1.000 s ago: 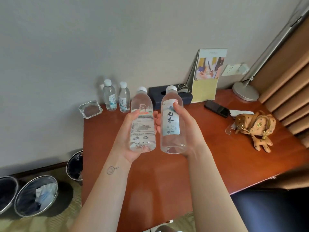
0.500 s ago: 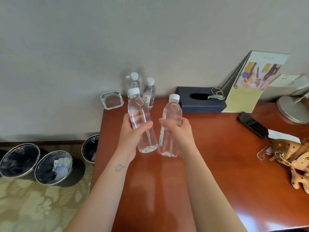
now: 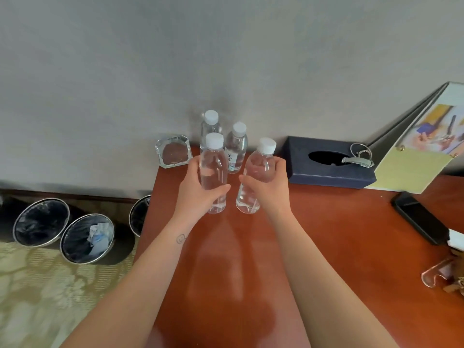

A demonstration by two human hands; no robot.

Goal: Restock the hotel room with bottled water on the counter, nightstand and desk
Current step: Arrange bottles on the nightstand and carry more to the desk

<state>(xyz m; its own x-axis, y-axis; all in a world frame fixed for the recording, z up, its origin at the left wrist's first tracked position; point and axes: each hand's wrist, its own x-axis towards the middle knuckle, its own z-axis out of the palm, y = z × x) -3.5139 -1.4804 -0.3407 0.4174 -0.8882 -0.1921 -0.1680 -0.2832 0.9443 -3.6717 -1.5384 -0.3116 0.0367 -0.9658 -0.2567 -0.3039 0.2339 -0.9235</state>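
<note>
Fingers (image 3: 218, 190) of our left hand (image 3: 194, 197) were curled round the left bottle (image 3: 213, 172), and our right hand (image 3: 270, 189) wrapped the right bottle (image 3: 258, 169) likewise. Both stood nearly upright, caps up, bases at the desk (image 3: 326, 234); whether touching, we could not tell. Straight ahead by the wall stood two stocked bottles (image 3: 237, 146), nearer our left hand. Ours looked clear, full, white-capped.
</note>
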